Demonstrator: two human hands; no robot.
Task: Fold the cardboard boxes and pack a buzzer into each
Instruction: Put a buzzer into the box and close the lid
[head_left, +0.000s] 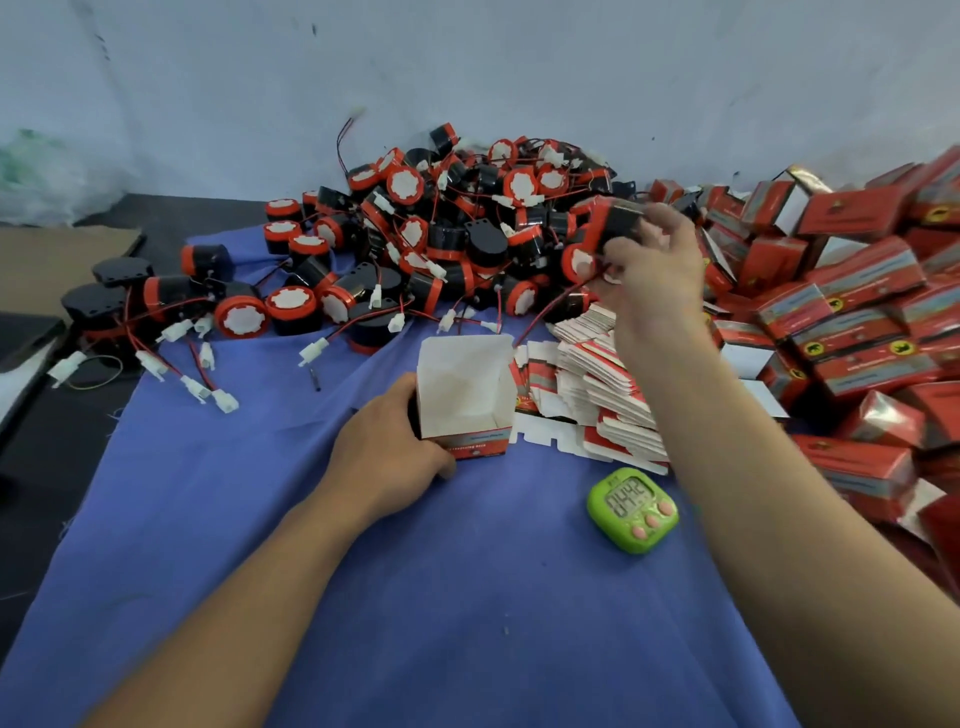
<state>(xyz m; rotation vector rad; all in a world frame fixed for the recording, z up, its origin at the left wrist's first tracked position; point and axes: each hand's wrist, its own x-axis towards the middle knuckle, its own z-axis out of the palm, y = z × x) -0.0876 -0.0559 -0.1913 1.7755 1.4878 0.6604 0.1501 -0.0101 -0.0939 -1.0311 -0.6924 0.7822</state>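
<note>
We note the left hand (395, 452) gripping an upright box (462, 389) on the blue cloth (467, 597) that covers the surface (47, 441). The fingers are curled round the box's left side and the thumb lies against its lower front edge. The box top is open, its flaps stand up, and we see a white interior with nothing in it. The outer front face is red with a grey band.

The right hand (649, 265) is raised above and to the right of the box, at the near right edge of the heap of buzzers (441, 228). Its fingers are curled round one buzzer (618, 223), which has a black body and a red rim. The picture is blurred here, so we cannot make out the exact grip. A red wire (550, 306) runs down from that hand towards the box.

The heap lies against the pale wall (467, 62). Loose buzzers with white plugs spread out to the left over the cloth.

The flat boxes (608, 384) are stacked just to the right of the open box, under the right forearm. The closed boxes (857, 312), red, are piled along the right side.

A green timer (632, 506) lies on the cloth, near the flat boxes, and its display reads 04:42. A cardboard sheet (62, 260) lies at far left.
</note>
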